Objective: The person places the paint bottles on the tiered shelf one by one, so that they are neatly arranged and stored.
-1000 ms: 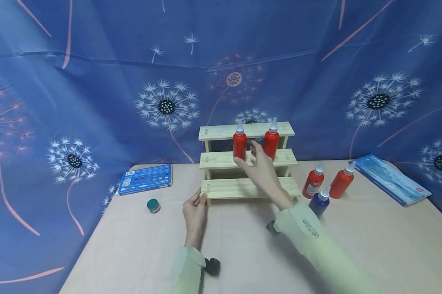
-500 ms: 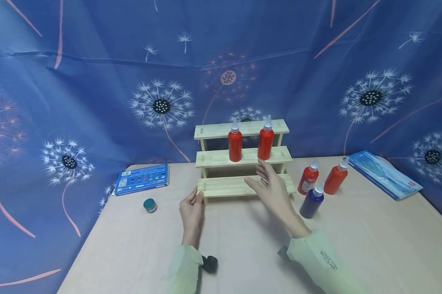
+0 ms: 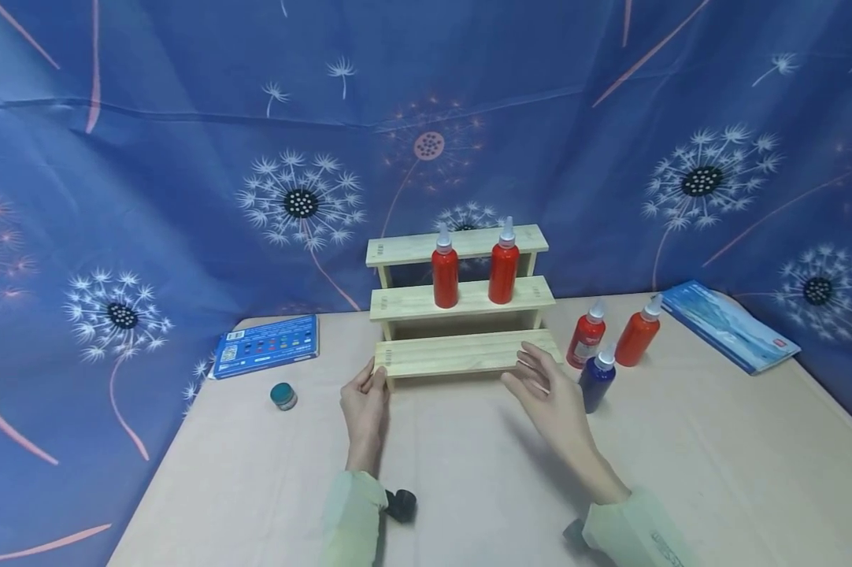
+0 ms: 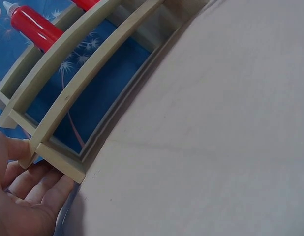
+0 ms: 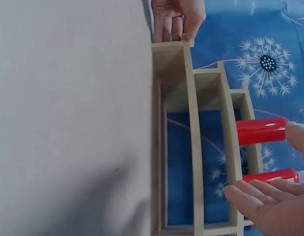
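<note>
A three-step wooden shelf (image 3: pixel 461 354) stands on the table against the blue backdrop. My left hand (image 3: pixel 364 405) grips the left end of its lowest step; in the left wrist view the thumb lies at the board and the fingers bear on the side panel (image 4: pixel 61 163). Two red squeeze bottles with pointed clear caps, a left one (image 3: pixel 445 277) and a right one (image 3: pixel 503 272), stand upright on the middle step. My right hand (image 3: pixel 552 400) holds nothing, its fingers loosely bent, in front of the lowest step's right end.
Right of the shelf, two more red bottles, one labelled (image 3: pixel 585 342) and one plain (image 3: pixel 639 339), stand behind a dark blue bottle (image 3: pixel 597 382). A blue booklet (image 3: pixel 731 327) lies far right. At left are a flat blue box (image 3: pixel 266 346) and a small teal-lidded jar (image 3: pixel 283 396).
My right hand has drawn back from the red bottles on the middle step, down and to the right. Both bottles stay standing there. My left hand keeps its grip on the shelf.
</note>
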A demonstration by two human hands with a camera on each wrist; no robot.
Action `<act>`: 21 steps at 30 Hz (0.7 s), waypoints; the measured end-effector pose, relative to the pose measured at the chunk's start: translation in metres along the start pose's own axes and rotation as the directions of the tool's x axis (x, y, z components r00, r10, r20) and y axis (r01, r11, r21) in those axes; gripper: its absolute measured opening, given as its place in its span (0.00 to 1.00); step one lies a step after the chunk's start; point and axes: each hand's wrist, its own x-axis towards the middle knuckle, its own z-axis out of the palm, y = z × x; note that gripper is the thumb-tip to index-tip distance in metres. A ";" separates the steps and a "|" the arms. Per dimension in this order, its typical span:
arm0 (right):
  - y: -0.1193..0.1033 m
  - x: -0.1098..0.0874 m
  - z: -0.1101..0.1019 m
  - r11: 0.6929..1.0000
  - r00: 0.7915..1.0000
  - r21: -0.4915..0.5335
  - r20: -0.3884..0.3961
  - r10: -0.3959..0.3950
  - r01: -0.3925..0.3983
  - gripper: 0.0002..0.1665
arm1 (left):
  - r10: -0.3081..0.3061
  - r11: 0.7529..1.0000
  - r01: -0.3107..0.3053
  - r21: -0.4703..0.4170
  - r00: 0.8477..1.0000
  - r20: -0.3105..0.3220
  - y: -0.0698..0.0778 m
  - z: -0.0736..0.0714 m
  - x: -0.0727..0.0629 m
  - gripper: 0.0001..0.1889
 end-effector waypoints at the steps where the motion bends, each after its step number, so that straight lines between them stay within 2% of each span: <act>1: 0.001 -0.003 -0.002 1.000 1.000 -0.002 -0.006 0.003 -0.003 0.39 | 0.007 1.000 -0.007 0.000 1.000 0.001 0.000 0.000 0.000 0.19; 7: 0.009 -0.018 -0.013 0.999 0.999 0.010 0.001 0.053 -0.053 0.39 | 0.001 1.000 0.000 -0.025 1.000 0.009 0.001 -0.001 0.000 0.19; 12: 0.017 -0.026 -0.022 0.995 0.995 -0.020 0.005 0.097 -0.097 0.40 | -0.005 0.999 0.006 -0.033 1.000 0.020 0.001 -0.001 0.001 0.20; 21: 0.024 -0.038 -0.037 0.971 0.981 -0.138 -0.033 0.190 -0.193 0.43 | -0.006 1.000 0.007 -0.024 1.000 0.022 0.000 0.000 0.001 0.20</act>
